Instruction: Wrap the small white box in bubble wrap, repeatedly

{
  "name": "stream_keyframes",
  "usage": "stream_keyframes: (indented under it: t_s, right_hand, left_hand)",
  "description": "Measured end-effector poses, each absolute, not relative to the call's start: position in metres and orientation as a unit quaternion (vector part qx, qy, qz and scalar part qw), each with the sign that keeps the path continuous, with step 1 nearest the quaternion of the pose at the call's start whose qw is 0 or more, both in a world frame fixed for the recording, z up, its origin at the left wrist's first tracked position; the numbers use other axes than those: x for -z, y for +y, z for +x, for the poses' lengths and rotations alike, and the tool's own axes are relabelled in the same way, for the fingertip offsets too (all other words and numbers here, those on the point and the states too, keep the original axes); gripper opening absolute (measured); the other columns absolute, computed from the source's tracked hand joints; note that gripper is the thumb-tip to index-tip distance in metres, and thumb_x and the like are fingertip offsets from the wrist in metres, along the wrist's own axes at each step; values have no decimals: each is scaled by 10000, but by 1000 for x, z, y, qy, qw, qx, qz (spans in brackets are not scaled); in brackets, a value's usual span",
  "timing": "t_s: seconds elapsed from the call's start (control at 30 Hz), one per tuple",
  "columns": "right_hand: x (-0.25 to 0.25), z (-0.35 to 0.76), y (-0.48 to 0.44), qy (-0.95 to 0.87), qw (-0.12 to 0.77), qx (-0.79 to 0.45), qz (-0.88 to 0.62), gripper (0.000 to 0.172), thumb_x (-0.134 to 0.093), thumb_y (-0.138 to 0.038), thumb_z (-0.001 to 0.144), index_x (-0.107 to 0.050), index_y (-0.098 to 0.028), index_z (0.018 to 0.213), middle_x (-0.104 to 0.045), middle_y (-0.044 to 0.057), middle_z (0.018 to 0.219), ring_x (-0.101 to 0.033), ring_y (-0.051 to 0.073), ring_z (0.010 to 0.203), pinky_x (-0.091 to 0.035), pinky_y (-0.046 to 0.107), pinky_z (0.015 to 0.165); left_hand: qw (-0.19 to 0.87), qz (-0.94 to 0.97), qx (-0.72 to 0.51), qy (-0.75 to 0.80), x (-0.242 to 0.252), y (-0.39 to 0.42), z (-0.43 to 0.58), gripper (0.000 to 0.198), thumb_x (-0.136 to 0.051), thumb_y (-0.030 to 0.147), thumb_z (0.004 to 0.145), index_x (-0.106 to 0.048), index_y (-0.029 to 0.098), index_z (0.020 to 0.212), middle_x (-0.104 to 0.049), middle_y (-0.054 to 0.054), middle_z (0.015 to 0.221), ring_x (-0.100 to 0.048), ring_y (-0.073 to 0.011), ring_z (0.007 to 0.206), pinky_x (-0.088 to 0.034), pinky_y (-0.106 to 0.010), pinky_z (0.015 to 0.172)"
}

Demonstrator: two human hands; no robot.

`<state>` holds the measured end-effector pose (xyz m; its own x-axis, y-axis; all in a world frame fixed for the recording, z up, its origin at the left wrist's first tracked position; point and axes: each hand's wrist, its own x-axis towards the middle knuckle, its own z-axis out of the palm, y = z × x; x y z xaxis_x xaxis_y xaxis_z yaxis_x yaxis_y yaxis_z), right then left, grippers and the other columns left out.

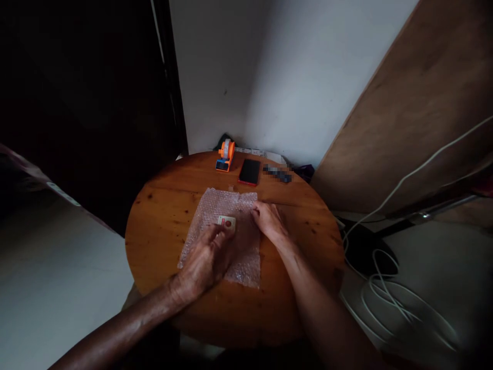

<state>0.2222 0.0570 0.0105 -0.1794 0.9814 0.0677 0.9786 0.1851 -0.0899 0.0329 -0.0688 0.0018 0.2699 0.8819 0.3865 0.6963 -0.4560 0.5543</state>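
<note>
A sheet of bubble wrap [243, 262] lies spread on the round wooden table [162, 216]. On it, near the middle, is a small white box [227, 221] with red and brown print. My left hand [206, 259] is closed around the near end of the box, its lower part hidden by my fingers. At the sheet's right edge my right hand [267, 218] is closed in a pinch, with the bubble wrap's edge between the fingertips.
At the table's back stand an orange tape dispenser [226, 154], a dark phone with a red edge [249, 171] and a blurred dark object [278, 173]. A pale wall [288, 77] rises behind. White cable [400, 303] lies coiled on the floor at right.
</note>
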Motion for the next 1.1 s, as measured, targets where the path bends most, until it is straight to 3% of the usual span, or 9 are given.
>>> stream_keyframes:
  t_s: [0.17,0.33,0.5,0.67,0.83,0.97,1.1]
  right_hand:
    - [-7,220,54,-789,85,-38,-607,205,-536,-232,899,-725,-268,969,-770,31,965,-689,188,881,-419,254,667]
    - [-6,216,50,-817,145,-96,-550,222,-552,-204,872,-721,-272,999,-765,12,976,-685,178,893,-458,255,745]
    - [-20,214,43,-841,180,-274,-430,313,-596,-230,832,-684,-205,1131,-748,41,1004,-680,174,847,-508,285,763]
    - [-16,208,35,-869,167,-315,-343,625,-711,-270,726,-561,-178,1326,-655,118,1270,-636,255,1078,-505,380,905]
    - [-12,204,37,-859,194,-277,-385,438,-626,-193,747,-626,-205,1185,-724,47,1051,-668,196,904,-503,304,816]
    - [-24,222,50,-814,227,-247,-475,403,-610,-201,751,-619,-219,1153,-732,11,967,-668,178,834,-485,259,729]
    - [-29,249,64,-763,142,-129,-617,435,-576,-189,766,-604,-202,1200,-726,75,1036,-675,240,905,-474,305,744]
  left_hand:
    - [114,761,-325,550,22,-48,33,976,-774,297,693,-234,164,1494,-455,-183,1414,-460,-359,1297,-413,-549,1082]
    - [126,763,-284,567,31,-44,35,1218,-846,389,625,-88,124,1541,-505,-225,1387,-463,-390,1316,-325,-594,1129]
    - [119,773,-277,558,30,-42,32,1246,-832,498,628,-85,96,1540,-474,-256,1423,-416,-401,1358,-311,-592,1134]
    - [137,766,-260,571,27,-42,34,1246,-834,473,612,-88,106,1540,-469,-245,1440,-405,-394,1371,-287,-600,1142]
    - [138,763,-249,581,25,-40,33,1243,-802,526,634,-72,92,1542,-435,-256,1471,-391,-397,1387,-281,-588,1144]
    - [133,767,-226,585,25,-36,28,1170,-793,574,624,-198,108,1517,-405,-253,1499,-340,-409,1421,-249,-585,1157]
    - [117,773,-217,585,26,-34,25,1047,-779,617,634,-337,145,1458,-391,-214,1520,-307,-395,1436,-215,-573,1176]
